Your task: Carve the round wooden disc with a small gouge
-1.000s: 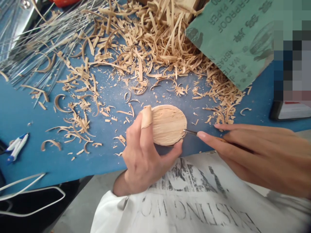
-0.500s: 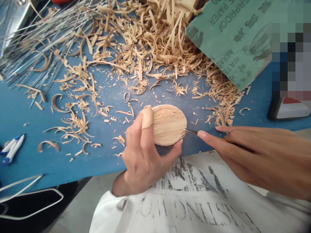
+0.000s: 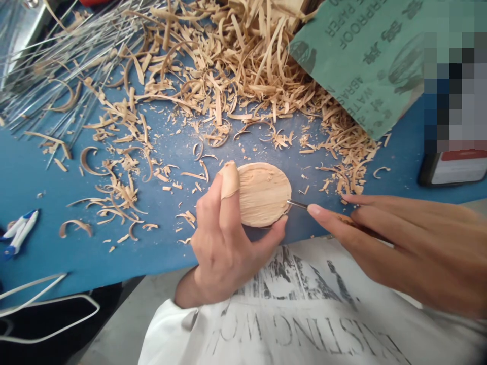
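Observation:
An oval piece of pale wood (image 3: 264, 195) lies on the blue table (image 3: 34, 167) near its front edge. My left hand (image 3: 224, 243) grips it from the left, a bandaged fingertip on top and the thumb under its lower edge. My right hand (image 3: 403, 246) is closed around a thin carving tool (image 3: 299, 204) whose metal tip touches the wood's right edge. The index finger runs along the tool's shaft; the handle is mostly hidden under the fingers.
A heap of wood shavings (image 3: 236, 66) covers the back of the table. A green sandpaper sheet (image 3: 357, 56) leans at the back right. Thin metal rods (image 3: 49, 56) lie at the back left. Small blue-and-white snips (image 3: 19, 234) sit at the left. A phone (image 3: 452, 167) lies at the right.
Both hands hold the same grip and the tool tip stays at the wood's right edge. Only the view has drifted slightly.

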`<state>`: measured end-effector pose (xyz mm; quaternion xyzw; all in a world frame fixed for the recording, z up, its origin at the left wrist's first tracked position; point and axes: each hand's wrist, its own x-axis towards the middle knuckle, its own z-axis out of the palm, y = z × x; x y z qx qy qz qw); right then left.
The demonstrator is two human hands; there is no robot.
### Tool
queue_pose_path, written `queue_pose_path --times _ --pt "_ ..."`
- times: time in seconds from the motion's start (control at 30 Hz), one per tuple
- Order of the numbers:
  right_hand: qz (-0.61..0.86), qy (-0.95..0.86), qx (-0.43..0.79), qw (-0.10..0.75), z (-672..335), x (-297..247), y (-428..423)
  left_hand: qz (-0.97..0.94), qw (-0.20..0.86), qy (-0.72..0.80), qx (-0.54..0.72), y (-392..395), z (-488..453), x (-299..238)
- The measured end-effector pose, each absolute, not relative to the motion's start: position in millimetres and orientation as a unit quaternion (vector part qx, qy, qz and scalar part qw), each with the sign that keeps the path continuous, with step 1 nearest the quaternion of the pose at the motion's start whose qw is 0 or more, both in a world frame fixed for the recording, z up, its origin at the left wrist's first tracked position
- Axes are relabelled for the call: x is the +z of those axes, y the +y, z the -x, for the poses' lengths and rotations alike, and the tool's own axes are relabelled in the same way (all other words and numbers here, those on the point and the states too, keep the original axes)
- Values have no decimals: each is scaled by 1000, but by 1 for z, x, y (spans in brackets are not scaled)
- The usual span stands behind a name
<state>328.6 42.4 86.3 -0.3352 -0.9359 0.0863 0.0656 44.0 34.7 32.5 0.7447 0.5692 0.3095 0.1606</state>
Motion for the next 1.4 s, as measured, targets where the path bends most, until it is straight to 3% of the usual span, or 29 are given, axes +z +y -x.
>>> queue_pose_path --times 0.3,0.6,0.87,1.1,1.4 --pt "305 -944 118 46 -329 90 58 -763 118 561 300 34 -45 32" --pt "271 -945 114 143 -342 59 68 -754 130 570 299 36 -44 32" --pt "113 -967 -195 115 -336 55 65 -746 139 579 299 36 -45 31" --pt "307 -940 78 129 -344 58 40 -746 139 573 309 36 -44 28" --pt "324 -932 126 104 -344 65 43 -743 136 569 325 35 -46 25"
